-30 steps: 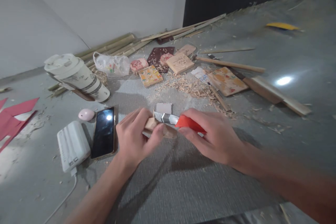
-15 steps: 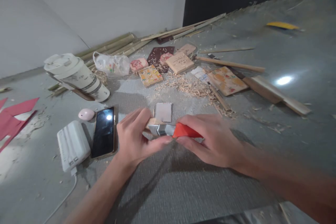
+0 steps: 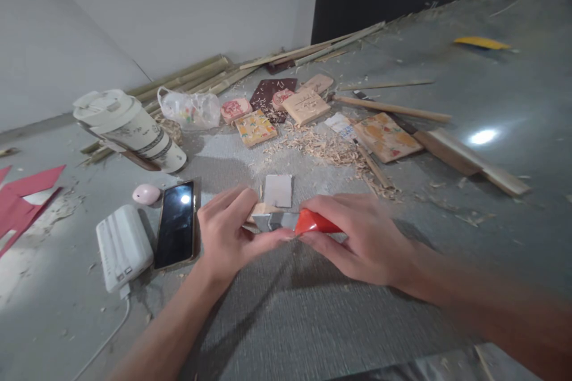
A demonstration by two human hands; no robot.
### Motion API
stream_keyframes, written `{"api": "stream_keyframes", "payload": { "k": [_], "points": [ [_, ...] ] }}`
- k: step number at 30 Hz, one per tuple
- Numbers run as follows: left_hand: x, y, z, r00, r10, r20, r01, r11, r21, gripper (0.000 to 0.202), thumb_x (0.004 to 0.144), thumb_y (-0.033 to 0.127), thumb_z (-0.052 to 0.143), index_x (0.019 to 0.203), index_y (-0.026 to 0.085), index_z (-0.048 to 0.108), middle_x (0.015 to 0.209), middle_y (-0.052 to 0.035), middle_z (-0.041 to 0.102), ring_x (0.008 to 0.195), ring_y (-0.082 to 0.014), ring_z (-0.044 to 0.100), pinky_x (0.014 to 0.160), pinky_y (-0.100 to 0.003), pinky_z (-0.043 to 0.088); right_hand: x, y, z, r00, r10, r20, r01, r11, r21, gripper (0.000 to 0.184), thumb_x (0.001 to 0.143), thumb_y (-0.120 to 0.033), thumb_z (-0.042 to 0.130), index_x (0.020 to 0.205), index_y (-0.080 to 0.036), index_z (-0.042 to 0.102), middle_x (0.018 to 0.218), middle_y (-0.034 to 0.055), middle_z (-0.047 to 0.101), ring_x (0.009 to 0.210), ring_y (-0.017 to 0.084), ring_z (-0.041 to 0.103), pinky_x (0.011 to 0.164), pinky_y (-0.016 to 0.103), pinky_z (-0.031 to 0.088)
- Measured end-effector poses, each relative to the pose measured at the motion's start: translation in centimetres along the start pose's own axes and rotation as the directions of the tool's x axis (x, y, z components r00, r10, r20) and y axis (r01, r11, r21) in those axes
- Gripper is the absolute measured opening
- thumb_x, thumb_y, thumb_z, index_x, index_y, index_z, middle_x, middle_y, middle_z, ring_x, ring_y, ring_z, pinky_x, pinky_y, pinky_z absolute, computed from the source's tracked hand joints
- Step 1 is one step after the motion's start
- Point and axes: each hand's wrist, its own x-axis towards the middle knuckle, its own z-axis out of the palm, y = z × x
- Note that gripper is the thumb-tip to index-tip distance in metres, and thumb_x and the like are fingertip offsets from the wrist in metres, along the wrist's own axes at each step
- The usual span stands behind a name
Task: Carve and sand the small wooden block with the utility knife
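Observation:
My right hand (image 3: 361,235) is closed around the red handle (image 3: 315,222) of a knife with a flat grey metal blade (image 3: 277,221). The blade points left, over a small pale piece of wood (image 3: 263,211) pinched in my left hand (image 3: 230,229). My left thumb stretches along the near side of the blade, its tip close to the red handle. My left fingers cover most of the wood. Just beyond both hands, a small whitish square block (image 3: 279,190) lies on the grey mat (image 3: 322,321).
To the left lie a phone (image 3: 176,223), a white power bank (image 3: 124,247) with a cable, a pink case (image 3: 146,194) and a tilted cup (image 3: 134,128). Wood shavings (image 3: 326,146), carved blocks (image 3: 306,106) and a chisel (image 3: 373,164) lie ahead; a cleaver-like tool (image 3: 473,161) is at right.
The knife has turned slightly in my hands, and its blade and red handle catch the light differently. Both hands stay in nearly the same place, still gripping the wood and the knife.

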Motion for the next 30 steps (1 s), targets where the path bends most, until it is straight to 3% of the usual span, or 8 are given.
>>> {"api": "stream_keyframes", "payload": {
  "k": [11, 16, 19, 30],
  "points": [
    [-0.17, -0.37, 0.67, 0.995, 0.019, -0.103, -0.012, 0.997, 0.071, 0.077, 0.098, 0.087, 0.056, 0.064, 0.021, 0.039, 0.056, 0.0073, 0.03, 0.05, -0.0098, 0.024, 0.049, -0.032, 0.017, -0.37, -0.62, 0.54, 0.995, -0.002, -0.096, -0.005, 0.998, -0.068, 0.023, 0.114, -0.04, 0.061, 0.099, -0.022, 0.065, 0.072, -0.0044, 0.065, 0.059, 0.011, 0.056, 0.058, 0.028, 0.034],
    [-0.39, -0.23, 0.78, 0.99, 0.042, -0.134, -0.022, 0.989, 0.147, 0.071, 0.11, 0.07, 0.06, 0.064, 0.022, 0.036, 0.056, 0.0065, 0.032, 0.051, -0.0104, 0.026, 0.05, -0.032, 0.019, -0.35, -0.42, 0.15, 0.989, 0.093, -0.118, -0.104, 0.991, -0.089, 0.028, 0.115, -0.041, 0.058, 0.093, -0.022, 0.062, 0.065, -0.006, 0.059, 0.055, 0.011, 0.051, 0.058, 0.026, 0.035],
    [-0.44, -0.42, 0.71, 0.99, 0.026, -0.14, -0.003, 0.987, 0.16, 0.072, 0.111, 0.073, 0.055, 0.063, 0.022, 0.037, 0.056, 0.0058, 0.033, 0.051, -0.0108, 0.028, 0.049, -0.031, 0.021, -0.22, -0.26, -0.14, 0.981, 0.138, -0.135, -0.15, 0.985, -0.081, 0.03, 0.115, -0.044, 0.057, 0.094, -0.023, 0.063, 0.064, -0.0064, 0.057, 0.054, 0.011, 0.051, 0.057, 0.026, 0.036],
    [-0.63, -0.54, 0.65, 0.994, 0.014, -0.111, 0.001, 0.99, 0.139, 0.066, 0.111, 0.069, 0.057, 0.067, 0.022, 0.043, 0.06, 0.0059, 0.034, 0.054, -0.0115, 0.031, 0.051, -0.031, 0.025, -0.14, -0.06, 0.14, 0.98, 0.195, -0.039, -0.196, 0.98, -0.031, 0.038, 0.113, -0.049, 0.055, 0.085, -0.023, 0.057, 0.063, -0.0057, 0.057, 0.054, 0.011, 0.051, 0.056, 0.026, 0.032]
  ]
}}
